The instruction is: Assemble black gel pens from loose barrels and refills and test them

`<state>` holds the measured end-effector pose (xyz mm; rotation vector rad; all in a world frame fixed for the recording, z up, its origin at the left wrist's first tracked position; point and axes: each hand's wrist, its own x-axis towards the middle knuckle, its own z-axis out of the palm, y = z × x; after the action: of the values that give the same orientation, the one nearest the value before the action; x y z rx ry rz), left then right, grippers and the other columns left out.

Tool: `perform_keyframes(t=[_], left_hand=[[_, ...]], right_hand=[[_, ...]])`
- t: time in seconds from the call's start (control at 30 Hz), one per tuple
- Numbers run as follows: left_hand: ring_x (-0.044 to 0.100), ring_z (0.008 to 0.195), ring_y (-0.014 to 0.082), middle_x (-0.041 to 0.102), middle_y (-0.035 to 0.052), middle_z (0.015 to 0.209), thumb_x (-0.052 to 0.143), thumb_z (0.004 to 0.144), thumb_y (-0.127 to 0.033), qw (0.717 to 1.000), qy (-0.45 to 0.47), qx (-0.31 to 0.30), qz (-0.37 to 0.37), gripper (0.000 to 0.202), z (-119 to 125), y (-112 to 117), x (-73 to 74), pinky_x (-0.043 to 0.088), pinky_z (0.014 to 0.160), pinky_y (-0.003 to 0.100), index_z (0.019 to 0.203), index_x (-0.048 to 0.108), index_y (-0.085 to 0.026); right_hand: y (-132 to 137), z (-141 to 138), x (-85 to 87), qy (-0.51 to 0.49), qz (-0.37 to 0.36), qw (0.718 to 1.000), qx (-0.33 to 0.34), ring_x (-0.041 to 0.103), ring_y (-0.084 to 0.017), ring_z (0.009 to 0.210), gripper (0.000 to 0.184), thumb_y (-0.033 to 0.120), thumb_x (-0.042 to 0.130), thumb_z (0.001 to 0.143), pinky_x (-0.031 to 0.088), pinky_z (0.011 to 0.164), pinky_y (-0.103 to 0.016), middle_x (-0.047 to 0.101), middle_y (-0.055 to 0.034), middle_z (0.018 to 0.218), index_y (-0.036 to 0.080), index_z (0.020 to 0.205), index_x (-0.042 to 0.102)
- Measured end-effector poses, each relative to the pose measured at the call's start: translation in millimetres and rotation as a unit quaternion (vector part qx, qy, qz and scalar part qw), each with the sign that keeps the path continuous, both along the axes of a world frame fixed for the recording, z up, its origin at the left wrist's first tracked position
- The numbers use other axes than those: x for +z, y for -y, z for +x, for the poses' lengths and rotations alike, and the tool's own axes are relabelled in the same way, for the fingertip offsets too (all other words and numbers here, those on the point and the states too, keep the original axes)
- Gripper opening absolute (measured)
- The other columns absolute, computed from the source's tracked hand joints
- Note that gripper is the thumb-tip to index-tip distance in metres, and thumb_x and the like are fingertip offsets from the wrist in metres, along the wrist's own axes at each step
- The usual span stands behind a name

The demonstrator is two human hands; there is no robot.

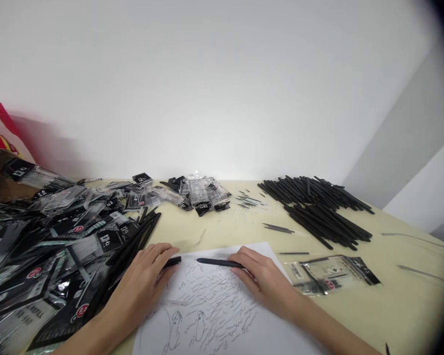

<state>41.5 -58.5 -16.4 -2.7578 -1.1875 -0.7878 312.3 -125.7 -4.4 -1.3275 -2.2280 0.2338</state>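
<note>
- The left hand [144,273], a little left of the frame's lower centre, has its thumb and fingers closed on a short black piece, by its look a cap [173,262]; only its end shows past the fingertips.
- The right hand [264,273], right of the lower centre, pinches a black pen [218,262] at its right part.
- The pen lies left of the right hand, with its long axis almost level across the frame. Its narrower end points left, to the cap — the two ends are near, but apart.
- The cap tilts slightly up to the right, nearly in one line with the pen. The right hand has the pen, so it is the nearer one.
- Below both is a scribbled sheet [270,325] on the desk [355,320].
- Packets [70,241] fill the lower left; more pens [329,227] lie at centre right — beside some refills [281,228].
</note>
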Motion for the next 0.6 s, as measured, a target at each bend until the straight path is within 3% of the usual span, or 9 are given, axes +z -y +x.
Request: perform_keyframes(t=[0.27, 0.6], left_hand=[[0.057, 0.088, 0.0186, 0.062, 0.006, 0.095, 0.055, 0.083, -0.022, 0.987, 0.07, -0.097, 0.103, 0.026, 9, 22, 7.9, 0.045, 0.079, 0.032, 0.109, 0.053, -0.02], [0.057, 0.084, 0.0184, 0.064, 0.0049, 0.087, 0.059, 0.08, -0.015, 0.98, 0.106, -0.146, 0.086, 0.024, 14, 32, 6.2, 0.045, 0.078, 0.035, 0.103, 0.056, -0.02]], right_hand=[[11, -10, 2.7, -0.017, -0.007, 0.999, 0.031, 0.052, -0.017, 0.077, 0.02, 0.024, 0.037, 0.094, 0.044, 0.067, -0.027, 0.055, -0.0045, 0.085, 0.021, 0.106, 0.053], [15, -16, 1.9, -0.022, -0.02, 0.998, 0.056, 0.053, -0.017, 0.078, 0.021, 0.024, 0.038, 0.094, 0.045, 0.068, -0.028, 0.056, -0.0055, 0.086, 0.02, 0.107, 0.054]])
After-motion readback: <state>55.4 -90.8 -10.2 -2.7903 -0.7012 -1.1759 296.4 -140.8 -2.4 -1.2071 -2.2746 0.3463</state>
